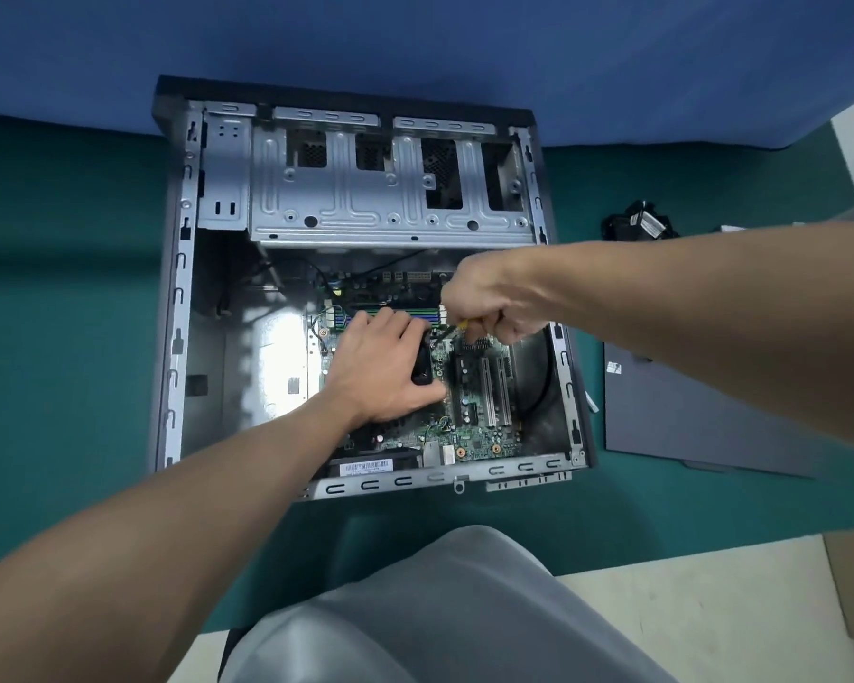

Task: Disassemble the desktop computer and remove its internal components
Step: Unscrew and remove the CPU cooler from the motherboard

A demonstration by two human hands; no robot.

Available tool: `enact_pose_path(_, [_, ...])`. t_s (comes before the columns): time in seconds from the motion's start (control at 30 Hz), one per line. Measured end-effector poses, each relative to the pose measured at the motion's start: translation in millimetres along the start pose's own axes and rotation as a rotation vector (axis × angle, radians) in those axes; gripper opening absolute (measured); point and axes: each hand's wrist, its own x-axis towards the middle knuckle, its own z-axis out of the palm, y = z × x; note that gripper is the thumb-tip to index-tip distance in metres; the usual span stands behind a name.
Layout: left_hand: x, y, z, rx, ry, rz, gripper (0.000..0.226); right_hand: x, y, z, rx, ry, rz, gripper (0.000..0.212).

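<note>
grey-trousered knee (440,608) at 6 o'clock; left hand (380,372) grasps black cooler (422,368) on motherboard (469,436); right hand (489,298), at its 2 o'clock, clenches screwdriver (457,327).

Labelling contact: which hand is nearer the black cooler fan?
Left. The left hand grips the cooler fan; the right hand is up and to its right, holding a yellow-tipped tool.

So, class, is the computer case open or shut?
Open: the computer case has no cover on top; its motherboard and drive cage lie exposed.
</note>
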Motion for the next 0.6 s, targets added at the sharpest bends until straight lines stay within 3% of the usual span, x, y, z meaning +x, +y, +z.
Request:
enact_pose_path(0.17, [0, 0, -2, -0.045, 0.010, -0.007, 0.070, -19, 10, 8, -1.197, 0.333, -0.603, 0.024])
enact_pose_path(0.23, [0, 1, -2, -0.042, 0.000, -0.008, 0.070, -19, 15, 10, -1.424, 0.370, -0.761, 0.024])
enact_pose_path(0.27, [0, 1, -1, -0.038, 0.000, -0.009, 0.070, -18, 15, 9, -1.426, 0.382, -0.785, 0.025])
enact_pose_path(0.3, [0, 1, -1, -0.032, 0.009, -0.007, 0.069, -16, 14, 8, -1.363, 0.384, -0.783, 0.025])
enact_pose_path(0.4, [-1, 1, -2, -0.024, 0.018, 0.005, 0.071, -14, 11, 3, -0.828, 0.321, -0.620, 0.030])
enact_pose_path(0.53, [-1, 0, -3, -0.017, -0.025, -0.006, 0.081, -4, 6, 1, -0.026, 0.149, -0.126, 0.023])
enact_pose_path(0.6, [-1, 0, -2, -0.020, -0.030, -0.010, 0.082, -6, 4, -1, 0.016, 0.002, -0.038, 0.023])
